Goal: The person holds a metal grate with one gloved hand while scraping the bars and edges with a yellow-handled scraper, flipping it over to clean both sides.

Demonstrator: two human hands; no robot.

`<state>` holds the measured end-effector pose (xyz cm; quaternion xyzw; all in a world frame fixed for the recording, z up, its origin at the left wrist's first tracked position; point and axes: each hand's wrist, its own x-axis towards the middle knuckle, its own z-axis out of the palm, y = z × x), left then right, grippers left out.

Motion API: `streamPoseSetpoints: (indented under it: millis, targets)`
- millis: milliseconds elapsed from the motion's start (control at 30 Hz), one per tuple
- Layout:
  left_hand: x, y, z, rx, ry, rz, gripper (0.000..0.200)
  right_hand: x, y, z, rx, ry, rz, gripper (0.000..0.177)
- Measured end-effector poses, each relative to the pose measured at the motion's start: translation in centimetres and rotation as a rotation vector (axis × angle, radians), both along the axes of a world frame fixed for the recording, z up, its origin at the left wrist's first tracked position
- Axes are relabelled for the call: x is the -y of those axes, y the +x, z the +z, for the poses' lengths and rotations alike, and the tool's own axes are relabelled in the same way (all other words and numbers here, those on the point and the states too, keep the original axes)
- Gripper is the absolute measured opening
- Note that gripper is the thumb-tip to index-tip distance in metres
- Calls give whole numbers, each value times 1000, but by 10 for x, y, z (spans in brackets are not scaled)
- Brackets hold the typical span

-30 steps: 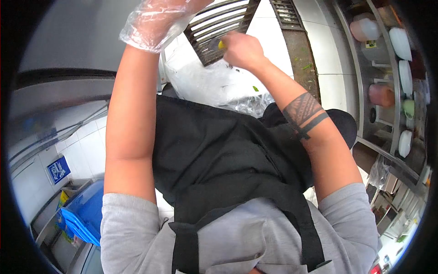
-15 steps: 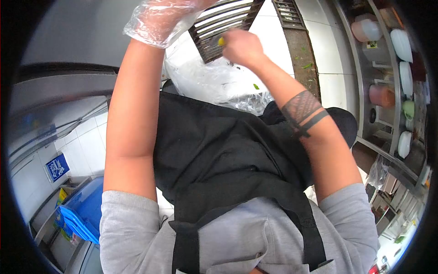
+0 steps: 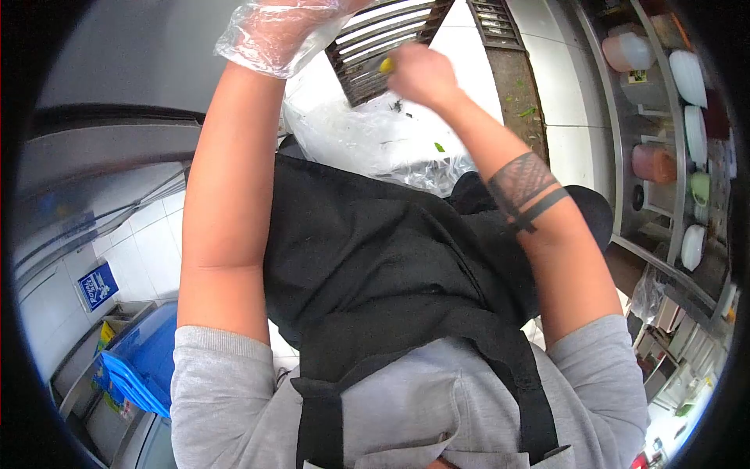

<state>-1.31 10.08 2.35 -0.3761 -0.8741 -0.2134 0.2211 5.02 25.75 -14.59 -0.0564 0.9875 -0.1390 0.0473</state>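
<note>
My left hand (image 3: 285,35) wears a clear plastic glove and reaches to the top edge of the view. Its fingers are cut off there, so their grip is hidden. Bare and slightly blurred, my right hand (image 3: 423,76) is closed around a tool with a yellow end (image 3: 387,66); what kind of tool it is, I cannot make out. Just beyond this fist, a dark slatted drain grate (image 3: 373,80) stands at a slant over the white floor. Crumpled clear plastic sheeting (image 3: 336,144) lies below it, with a small green leaf (image 3: 439,147) and dark bits near it.
To the right runs an open drain channel (image 3: 525,98) with dirt and leaf scraps, a second grate (image 3: 494,23) at its far end. Metal shelving (image 3: 617,141) with bowls and tubs stands farther right. At lower left is a blue plastic bin (image 3: 144,356); a grey metal surface (image 3: 141,62) fills the upper left.
My right hand has shifted slightly to the right and up, with the yellow-ended tool in it. Dark bits now show below the grate. My left arm has barely moved.
</note>
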Motion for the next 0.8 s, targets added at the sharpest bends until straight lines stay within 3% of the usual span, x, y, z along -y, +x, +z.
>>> streamPoseSetpoints:
  millis: [67, 133, 167, 267, 333, 533, 667, 800]
  targets:
    - [-1, -4, 4, -28, 1, -12, 32, 16, 7, -1, 0, 10, 69, 26]
    - [0, 2, 11, 223, -8, 52, 33, -1, 2, -3, -44, -46, 83, 27]
    - [1, 4, 11, 227, -12, 56, 33, -13, -4, -1, -39, -25, 54, 28]
    - [0, 5, 5, 144, -4, 49, 33, -9, -2, -7, -43, -7, 33, 30]
    - [-4, -3, -2, -124, -19, 24, 32, 15, 8, -8, -60, 13, 111, 29]
    - [-5, 10, 7, 146, 22, 59, 28, -6, -3, -7, -62, -68, 59, 29]
    - [-7, 5, 9, 110, -30, 81, 27, 11, 0, -11, -102, -52, 91, 27]
    - [-2, 7, 1, -53, 8, -4, 26, 4, -1, -3, 27, -73, 47, 24]
